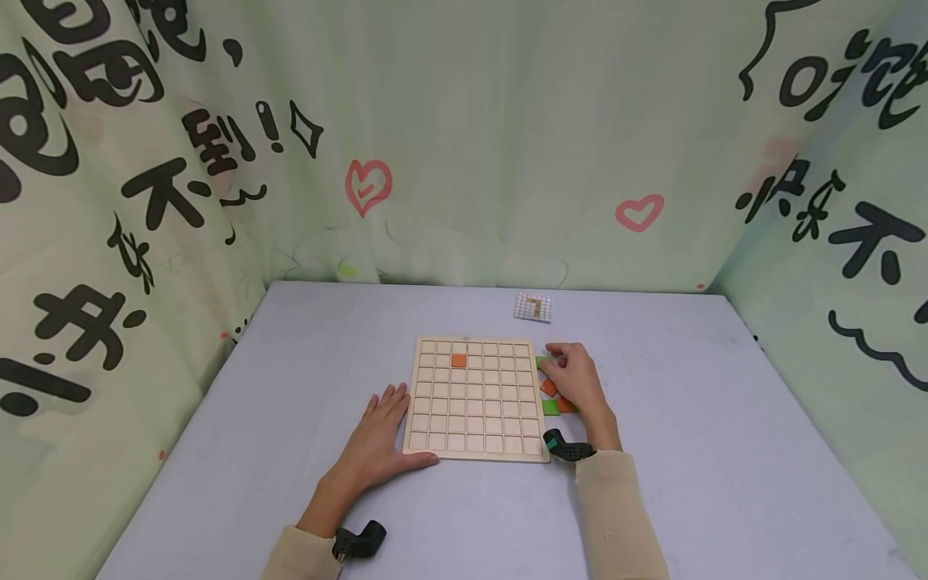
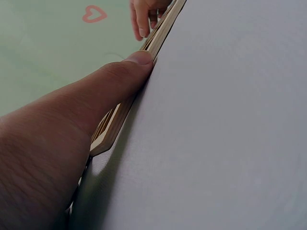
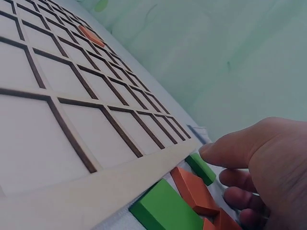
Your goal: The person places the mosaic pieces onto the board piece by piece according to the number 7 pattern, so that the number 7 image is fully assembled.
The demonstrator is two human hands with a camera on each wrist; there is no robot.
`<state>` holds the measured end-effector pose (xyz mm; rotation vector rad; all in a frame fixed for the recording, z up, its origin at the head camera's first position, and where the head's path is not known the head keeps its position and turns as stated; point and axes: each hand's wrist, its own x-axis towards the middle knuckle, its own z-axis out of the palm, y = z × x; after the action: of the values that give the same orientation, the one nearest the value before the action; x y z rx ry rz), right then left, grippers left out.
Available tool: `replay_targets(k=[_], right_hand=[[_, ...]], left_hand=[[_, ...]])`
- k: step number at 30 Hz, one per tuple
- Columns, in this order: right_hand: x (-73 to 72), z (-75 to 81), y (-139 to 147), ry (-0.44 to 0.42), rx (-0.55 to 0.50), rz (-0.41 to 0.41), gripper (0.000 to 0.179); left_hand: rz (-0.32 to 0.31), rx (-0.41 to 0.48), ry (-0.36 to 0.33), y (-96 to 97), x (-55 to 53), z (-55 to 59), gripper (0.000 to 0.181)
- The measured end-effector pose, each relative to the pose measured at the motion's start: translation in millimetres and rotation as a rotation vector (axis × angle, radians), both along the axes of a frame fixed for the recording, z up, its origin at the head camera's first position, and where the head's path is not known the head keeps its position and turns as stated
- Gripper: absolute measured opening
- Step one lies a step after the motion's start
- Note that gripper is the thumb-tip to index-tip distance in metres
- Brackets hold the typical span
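Note:
A square wooden grid board (image 1: 477, 461) lies on the table. One orange tile (image 1: 459, 361) sits in a cell near its far edge, left of the middle. My left hand (image 1: 383, 439) rests at the near left corner, fingers straight along the left side, thumb on the front edge. At the board's right side my right hand (image 1: 576, 379) is over loose tiles, fingers loosely bent. Its thumb tip is right at a green tile (image 3: 201, 167), with a gap between thumb and index finger. Closer in lie another green tile (image 3: 165, 208) and orange tiles (image 3: 194, 189), partly covering each other.
Behind the board lies a small card (image 1: 532, 307) printed with a grid and a coloured pattern. The white table (image 1: 348, 322) is enclosed by pale green curtains (image 1: 500, 145) with dark lettering and red hearts. Each wrist wears a black camera (image 1: 569, 445).

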<state>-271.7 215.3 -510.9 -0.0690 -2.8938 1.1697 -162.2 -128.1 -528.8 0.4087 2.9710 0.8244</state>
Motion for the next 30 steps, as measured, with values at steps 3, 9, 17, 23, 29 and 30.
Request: replay_targets(k=[3,9,17,23,29,30], right_hand=[[-0.5,-1.4,-1.0,-0.011,0.009,-0.004,0.047],[-1.1,-2.1,-2.4,-0.011,0.031,0.006,0.044],[-0.8,-2.5,-1.8,-0.020,0.042,0.014,0.038],[-1.0,-1.8,-2.3,-0.027,0.029,0.014,0.034],[-0.7,-0.3,-0.9,-0.017,0.007,0.022,0.031],[-0.6,-0.1,-0.6,-0.018,0.001,0.022,0.031]], left_hand=[[-0.001,0.005,-0.004,0.0,0.5,0.9,0.114],[-0.002,0.008,0.000,0.0,0.7,2.2,0.113],[-0.003,0.003,0.008,0.2,0.5,1.4,0.113],[-0.004,-0.003,0.014,0.4,0.9,1.7,0.113],[-0.002,0.001,0.018,0.7,1.3,2.6,0.112],[0.000,0.001,0.018,0.7,1.3,2.7,0.112]])
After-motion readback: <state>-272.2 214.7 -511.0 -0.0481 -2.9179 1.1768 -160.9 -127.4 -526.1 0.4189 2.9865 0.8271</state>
